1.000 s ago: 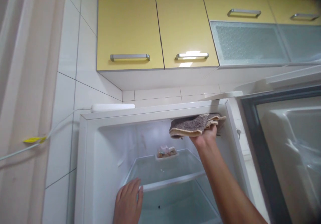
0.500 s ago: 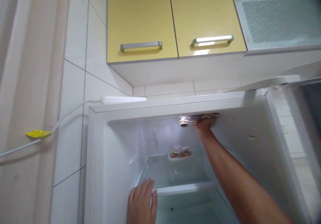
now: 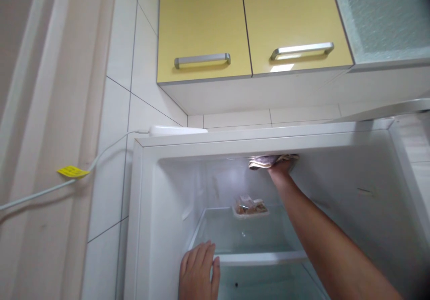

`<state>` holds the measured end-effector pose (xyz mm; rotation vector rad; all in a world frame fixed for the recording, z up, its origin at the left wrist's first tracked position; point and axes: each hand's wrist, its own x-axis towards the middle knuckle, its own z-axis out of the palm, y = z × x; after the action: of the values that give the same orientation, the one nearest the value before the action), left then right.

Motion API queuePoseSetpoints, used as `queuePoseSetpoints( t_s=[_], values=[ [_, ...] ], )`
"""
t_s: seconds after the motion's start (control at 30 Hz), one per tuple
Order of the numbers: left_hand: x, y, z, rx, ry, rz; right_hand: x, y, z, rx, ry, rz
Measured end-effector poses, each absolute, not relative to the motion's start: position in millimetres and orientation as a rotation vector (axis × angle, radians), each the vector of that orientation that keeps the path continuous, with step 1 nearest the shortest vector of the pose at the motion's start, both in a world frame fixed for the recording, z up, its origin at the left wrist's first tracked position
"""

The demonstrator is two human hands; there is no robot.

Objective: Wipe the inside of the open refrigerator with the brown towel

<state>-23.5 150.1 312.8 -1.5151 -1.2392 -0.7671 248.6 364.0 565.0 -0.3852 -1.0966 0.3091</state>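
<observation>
Folded cloth (image 3: 263, 161) up at the top inside the fridge (image 3: 235, 141), held in right hand (image 3: 280, 169), left hand (image 3: 198, 271) loose, nothing gripped; likely light, limp, unbreakable, best held by the middle fold

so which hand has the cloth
The right hand, the one reaching high inside the fridge, holds the cloth. The left hand sits lower, by the front edge of the upper shelf, with no cloth visible in it.
</observation>
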Motion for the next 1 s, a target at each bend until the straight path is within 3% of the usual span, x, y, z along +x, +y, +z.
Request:
queuePoseSetpoints(
  t_s=[0.3,0.57,0.87,1.0],
  values=[
    [-20,152,316,-1.513,-1.172,-0.9,293,253,563,0.191,-0.727,0.942],
    [-11,141,320,-1.577,-1.308,-0.921,305,167,553,0.262,-0.677,0.829],
    [-7,140,319,-1.562,-1.331,-0.969,252,162,570,0.372,-0.528,0.928],
    [-7,139,321,-1.574,-1.339,-0.979,216,146,568,0.338,-0.539,1.156]
  ],
)
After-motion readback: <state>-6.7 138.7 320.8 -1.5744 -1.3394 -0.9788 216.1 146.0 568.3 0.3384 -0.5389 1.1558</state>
